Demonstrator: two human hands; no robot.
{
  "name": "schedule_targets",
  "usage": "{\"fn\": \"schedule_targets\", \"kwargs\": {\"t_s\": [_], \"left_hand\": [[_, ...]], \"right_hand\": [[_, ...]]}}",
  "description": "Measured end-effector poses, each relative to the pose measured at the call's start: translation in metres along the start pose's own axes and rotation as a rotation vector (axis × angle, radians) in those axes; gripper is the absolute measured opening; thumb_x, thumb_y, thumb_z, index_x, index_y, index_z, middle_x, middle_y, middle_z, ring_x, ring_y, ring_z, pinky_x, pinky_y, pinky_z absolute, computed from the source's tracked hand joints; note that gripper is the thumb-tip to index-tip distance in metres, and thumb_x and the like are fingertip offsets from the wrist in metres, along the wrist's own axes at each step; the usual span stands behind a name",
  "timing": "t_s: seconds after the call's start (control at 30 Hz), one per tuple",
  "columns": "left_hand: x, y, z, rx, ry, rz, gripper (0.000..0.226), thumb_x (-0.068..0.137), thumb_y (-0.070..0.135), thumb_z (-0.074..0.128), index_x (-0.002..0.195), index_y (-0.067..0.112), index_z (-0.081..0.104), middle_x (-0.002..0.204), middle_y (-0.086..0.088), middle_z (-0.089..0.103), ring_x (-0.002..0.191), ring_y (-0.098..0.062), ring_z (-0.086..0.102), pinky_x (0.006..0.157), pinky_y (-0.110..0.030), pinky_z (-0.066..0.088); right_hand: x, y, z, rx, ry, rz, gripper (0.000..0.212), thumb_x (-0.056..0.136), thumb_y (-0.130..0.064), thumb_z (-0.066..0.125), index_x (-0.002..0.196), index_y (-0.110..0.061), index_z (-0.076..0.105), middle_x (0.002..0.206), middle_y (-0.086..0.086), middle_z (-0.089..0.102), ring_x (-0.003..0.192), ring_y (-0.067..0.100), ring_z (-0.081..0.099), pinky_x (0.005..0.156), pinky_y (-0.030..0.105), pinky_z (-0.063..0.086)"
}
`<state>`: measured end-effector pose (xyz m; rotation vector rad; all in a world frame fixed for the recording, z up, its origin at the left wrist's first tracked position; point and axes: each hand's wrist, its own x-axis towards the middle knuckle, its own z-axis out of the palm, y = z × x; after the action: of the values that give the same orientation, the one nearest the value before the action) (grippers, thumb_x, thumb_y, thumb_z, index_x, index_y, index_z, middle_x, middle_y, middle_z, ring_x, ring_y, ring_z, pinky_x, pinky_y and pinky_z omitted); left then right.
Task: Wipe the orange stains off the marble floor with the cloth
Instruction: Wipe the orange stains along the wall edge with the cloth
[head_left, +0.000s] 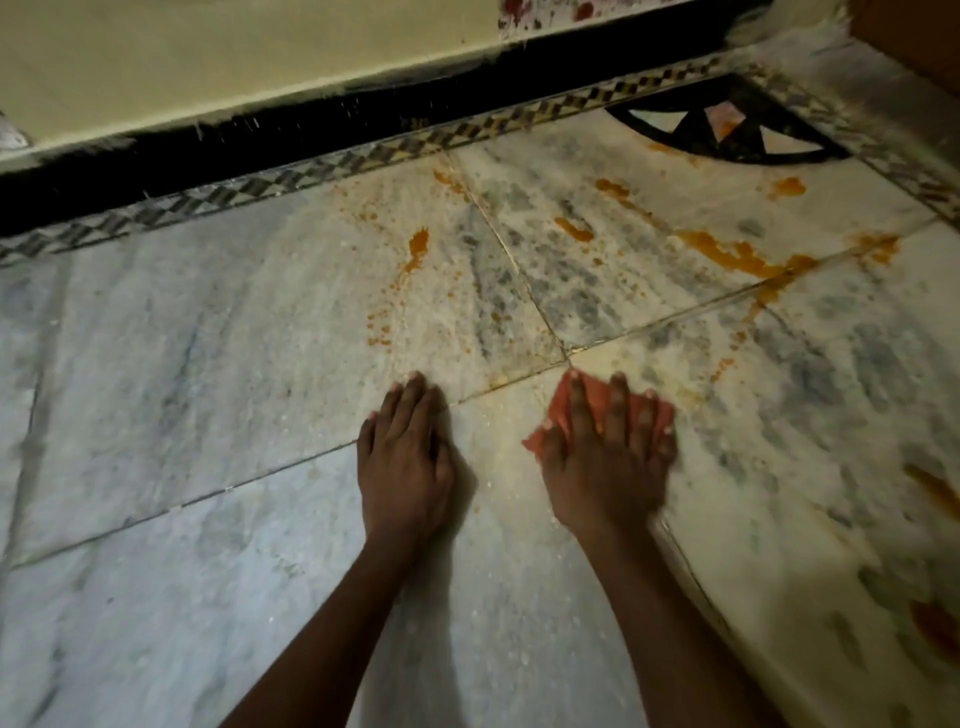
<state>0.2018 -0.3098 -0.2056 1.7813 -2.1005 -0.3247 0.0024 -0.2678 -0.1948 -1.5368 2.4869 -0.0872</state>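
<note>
My right hand (608, 457) presses flat on a small orange-pink cloth (597, 402) on the marble floor (182, 389), fingers spread and straight; most of the cloth is hidden under the palm. My left hand (408, 457) rests flat on the bare marble just left of it, fingers together. Orange stains lie beyond the hands: a drip (418, 244) ahead of my left hand, a long smear (737, 254) at the far right, small spots (379, 332) between them, and blotches (940, 629) at the right edge.
A black skirting (260, 140) and cream wall (234, 57) run along the far side, with a checkered inlay strip (363, 150) below. A black patterned inlay (727, 130) sits in the far right corner. Pale residue covers the tiles around the cloth.
</note>
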Motion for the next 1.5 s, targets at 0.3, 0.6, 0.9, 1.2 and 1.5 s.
{"fn": "schedule_targets", "kwargs": {"t_s": [0.3,0.6,0.9,1.2,1.5], "left_hand": [[-0.005,0.01,-0.014,-0.014,-0.02,-0.012,0.062,0.098,0.031,0.04,0.159,0.021,0.046,0.17,-0.001,0.035,0.159,-0.021,0.029,0.126,-0.048,0.027],[-0.007,0.005,-0.013,-0.049,-0.012,-0.021,0.065,0.094,0.034,0.036,0.154,0.018,0.052,0.167,-0.003,0.041,0.156,-0.023,0.034,0.125,-0.045,0.027],[0.065,-0.061,-0.035,0.0,0.046,-0.139,0.074,0.097,0.042,0.041,0.162,0.005,0.036,0.17,-0.017,0.031,0.156,-0.037,0.031,0.126,-0.052,0.028],[0.088,-0.094,-0.029,0.155,0.092,-0.239,0.067,0.109,0.05,0.03,0.165,0.013,0.028,0.175,-0.008,0.021,0.161,-0.028,0.018,0.13,-0.049,0.015],[0.094,-0.091,-0.032,0.188,0.092,-0.303,0.062,0.108,0.045,0.029,0.164,0.019,0.033,0.174,-0.005,0.025,0.161,-0.025,0.022,0.128,-0.054,0.02]], "right_hand": [[-0.05,0.004,0.009,-0.044,0.004,-0.433,0.067,0.104,-0.062,0.032,0.167,-0.043,0.018,0.178,0.0,0.013,0.165,0.036,0.007,0.129,0.06,0.017],[-0.009,-0.048,-0.009,0.112,-0.101,0.011,0.066,0.107,-0.061,0.023,0.166,-0.048,-0.003,0.178,-0.001,-0.016,0.162,0.038,-0.02,0.128,0.063,-0.009],[-0.01,-0.056,0.011,-0.04,0.043,-0.559,0.057,0.105,-0.062,0.031,0.161,-0.052,0.032,0.175,-0.007,0.028,0.162,0.033,0.021,0.126,0.062,0.022],[0.067,-0.121,0.018,0.028,0.097,-0.17,0.074,0.097,-0.064,0.018,0.167,-0.042,0.02,0.178,0.005,0.015,0.163,0.041,0.006,0.128,0.065,0.004],[0.043,-0.088,0.012,-0.034,0.113,-0.216,0.069,0.101,-0.064,0.031,0.166,-0.045,0.022,0.178,0.003,0.019,0.162,0.042,0.015,0.126,0.062,0.019]]}}
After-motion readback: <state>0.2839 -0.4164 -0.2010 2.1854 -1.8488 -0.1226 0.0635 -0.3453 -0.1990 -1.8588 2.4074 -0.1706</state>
